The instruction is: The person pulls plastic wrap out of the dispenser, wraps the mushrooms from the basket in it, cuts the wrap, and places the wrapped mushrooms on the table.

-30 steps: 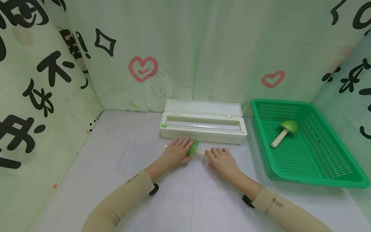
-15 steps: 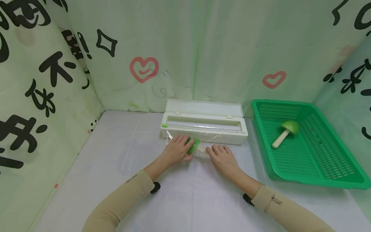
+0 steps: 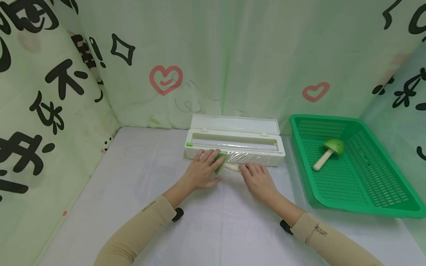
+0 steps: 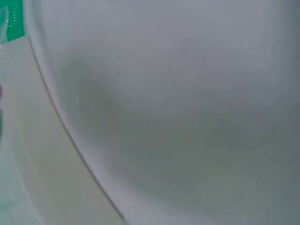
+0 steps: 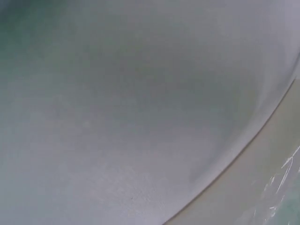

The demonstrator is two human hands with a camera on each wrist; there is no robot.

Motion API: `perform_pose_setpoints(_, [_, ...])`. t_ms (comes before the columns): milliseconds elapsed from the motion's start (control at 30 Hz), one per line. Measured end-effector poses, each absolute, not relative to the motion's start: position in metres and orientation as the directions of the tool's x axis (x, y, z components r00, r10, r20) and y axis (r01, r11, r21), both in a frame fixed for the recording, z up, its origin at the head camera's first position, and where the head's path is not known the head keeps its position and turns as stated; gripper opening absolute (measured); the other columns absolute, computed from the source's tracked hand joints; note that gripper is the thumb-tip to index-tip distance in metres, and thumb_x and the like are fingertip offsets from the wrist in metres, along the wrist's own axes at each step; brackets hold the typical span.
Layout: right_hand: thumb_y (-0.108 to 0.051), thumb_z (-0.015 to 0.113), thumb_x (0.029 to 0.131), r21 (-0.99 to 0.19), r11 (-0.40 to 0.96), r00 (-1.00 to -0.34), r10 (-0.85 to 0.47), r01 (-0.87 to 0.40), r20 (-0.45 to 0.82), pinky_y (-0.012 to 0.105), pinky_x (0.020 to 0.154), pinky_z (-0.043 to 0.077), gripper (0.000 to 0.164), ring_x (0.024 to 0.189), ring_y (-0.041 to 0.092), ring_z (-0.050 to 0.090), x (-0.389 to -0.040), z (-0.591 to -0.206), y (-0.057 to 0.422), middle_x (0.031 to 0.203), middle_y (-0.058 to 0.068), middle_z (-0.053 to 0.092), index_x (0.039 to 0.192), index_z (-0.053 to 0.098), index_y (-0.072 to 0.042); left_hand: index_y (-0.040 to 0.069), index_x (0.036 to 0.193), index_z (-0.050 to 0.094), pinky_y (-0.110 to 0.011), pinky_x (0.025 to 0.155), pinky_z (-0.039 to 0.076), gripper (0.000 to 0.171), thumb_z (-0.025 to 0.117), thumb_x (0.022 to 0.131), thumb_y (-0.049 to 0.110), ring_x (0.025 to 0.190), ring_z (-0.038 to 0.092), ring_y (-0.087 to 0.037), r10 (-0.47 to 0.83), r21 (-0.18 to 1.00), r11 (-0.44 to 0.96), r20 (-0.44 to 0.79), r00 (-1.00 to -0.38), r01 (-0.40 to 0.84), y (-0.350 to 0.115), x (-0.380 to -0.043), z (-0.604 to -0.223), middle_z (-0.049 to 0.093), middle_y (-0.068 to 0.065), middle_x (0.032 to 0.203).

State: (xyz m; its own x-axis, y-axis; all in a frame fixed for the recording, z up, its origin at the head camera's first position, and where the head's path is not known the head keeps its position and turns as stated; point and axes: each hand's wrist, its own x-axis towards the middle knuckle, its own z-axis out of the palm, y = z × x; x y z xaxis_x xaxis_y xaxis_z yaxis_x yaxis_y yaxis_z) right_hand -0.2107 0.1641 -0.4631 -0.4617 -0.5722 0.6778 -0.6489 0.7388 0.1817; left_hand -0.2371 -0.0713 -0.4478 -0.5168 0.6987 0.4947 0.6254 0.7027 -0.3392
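A toy mushroom lies in front of the cling film dispenser (image 3: 234,153), its green cap (image 3: 221,163) to the left and its white stem (image 3: 232,167) to the right. My left hand (image 3: 200,172) rests on the cap with fingers stretched out, hiding part of it. With curled fingers, my right hand (image 3: 259,181) holds the stem's free end, which it covers. Clear cling film (image 3: 247,157) runs from the dispenser's front down toward the mushroom. The dispenser's lid (image 3: 234,124) stands up, and a film roll (image 3: 233,144) shows inside. Neither wrist view shows the mushroom.
To the right stands a green plastic basket (image 3: 366,181) with another green-capped toy mushroom (image 3: 334,147) in it. A white cloth (image 3: 159,236) covers the table. Printed pale green curtains (image 3: 259,74) enclose the back and sides.
Both hands and the mushroom have moved forward, closer to the dispenser. The left fingers have straightened over the cap. Film now shows stretched across the dispenser's front.
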Motion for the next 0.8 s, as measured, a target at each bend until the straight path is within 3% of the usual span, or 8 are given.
perform_pose_setpoints(167, [-0.022, 0.024, 0.101, 0.211, 0.718, -0.413, -0.587, -0.663, 0.696, 0.04, 0.069, 0.04, 0.03, 0.078, 0.027, 0.051, -0.213, -0.455, 0.167, 0.089, 0.009, 0.05, 0.104, 0.049, -0.005, 0.02, 0.128, 0.04, -0.038, 0.093, 0.031, 0.071, 0.068, 0.071, 0.053, 0.11, 0.044, -0.022, 0.725, -0.377, 0.672, 0.513, -0.46, 0.638, -0.076, -0.243, -0.447, 0.047, -0.006, 0.123])
perform_pose_setpoints(467, [-0.018, 0.033, 0.099, 0.255, 0.724, -0.312, -0.55, -0.641, 0.775, 0.046, 0.07, 0.034, 0.026, 0.081, 0.028, 0.052, -0.224, -0.424, 0.173, 0.09, 0.011, 0.054, 0.105, 0.054, -0.006, 0.015, 0.121, 0.047, -0.033, 0.084, 0.04, 0.078, 0.075, 0.06, 0.054, 0.093, 0.054, -0.021, 0.747, -0.482, 0.598, 0.625, -0.227, 0.64, -0.076, -0.26, -0.416, 0.055, -0.008, 0.105])
perform_pose_setpoints(667, [-0.026, 0.038, 0.098, 0.295, 0.737, -0.274, -0.544, -0.608, 0.793, 0.048, 0.07, 0.037, 0.029, 0.078, 0.03, 0.052, -0.236, -0.4, 0.175, 0.089, 0.012, 0.055, 0.102, 0.054, -0.003, 0.013, 0.121, 0.049, -0.031, 0.081, 0.043, 0.08, 0.077, 0.059, 0.055, 0.084, 0.054, -0.021, 0.762, -0.518, 0.583, 0.616, -0.201, 0.626, -0.078, -0.271, -0.394, 0.056, -0.008, 0.102])
perform_pose_setpoints(800, [-0.03, 0.041, 0.096, 0.319, 0.735, -0.26, -0.555, -0.598, 0.79, 0.048, 0.066, 0.04, 0.026, 0.075, 0.032, 0.052, -0.243, -0.386, 0.178, 0.087, 0.013, 0.055, 0.096, 0.055, -0.007, 0.01, 0.122, 0.049, -0.03, 0.078, 0.043, 0.08, 0.077, 0.06, 0.052, 0.078, 0.053, -0.02, 0.768, -0.516, 0.576, 0.609, -0.201, 0.634, -0.078, -0.275, -0.384, 0.056, -0.008, 0.101])
